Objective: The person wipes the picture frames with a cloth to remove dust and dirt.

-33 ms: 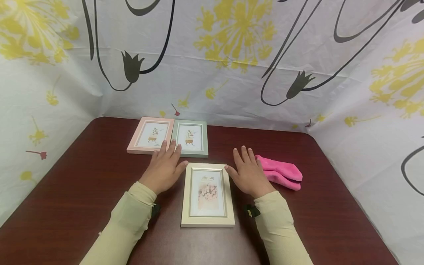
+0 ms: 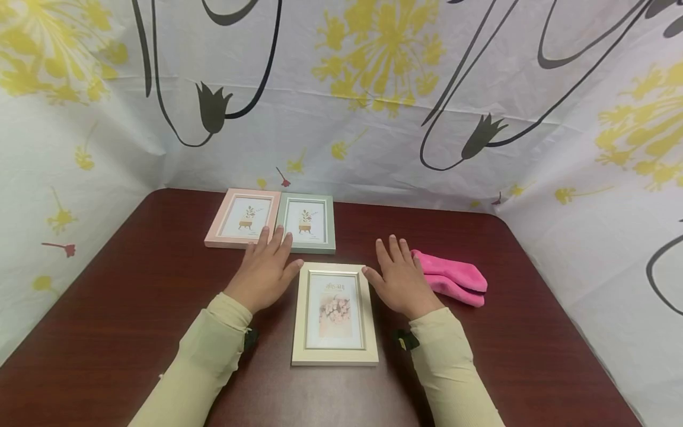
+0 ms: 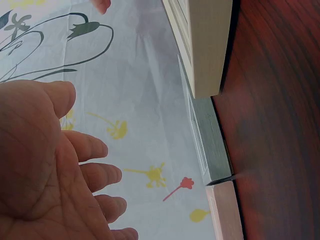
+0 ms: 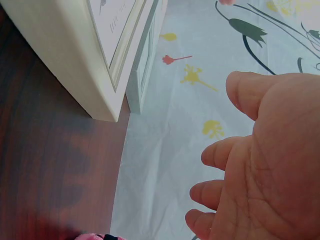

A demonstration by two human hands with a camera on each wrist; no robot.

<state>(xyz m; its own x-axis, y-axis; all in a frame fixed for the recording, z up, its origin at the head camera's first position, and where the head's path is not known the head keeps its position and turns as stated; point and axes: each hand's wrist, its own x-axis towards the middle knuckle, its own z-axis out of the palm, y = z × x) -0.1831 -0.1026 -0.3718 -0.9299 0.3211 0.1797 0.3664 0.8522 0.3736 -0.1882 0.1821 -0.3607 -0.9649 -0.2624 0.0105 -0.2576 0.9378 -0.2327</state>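
A cream picture frame (image 2: 297,320) with a pink flower print lies flat on the table between the two hands. Left of it, my left hand (image 2: 261,277) is spread with straight fingers, holding nothing; its fingertips overlap the lower edges of a pink frame (image 2: 217,228) and a green frame (image 2: 329,222) in the head view. My right hand (image 2: 401,281) is likewise spread on the other side, thumb by the cream frame's top right corner. Its outer fingers overlap a folded pink cloth (image 2: 453,274). The left wrist view shows the palm (image 3: 35,165) apart from the frames.
The dark reddish-brown table (image 2: 123,308) has rounded far corners. A white sheet (image 2: 299,142) printed with yellow and grey flowers hangs behind it and along both sides. The pink and green frames lie side by side near the back left.
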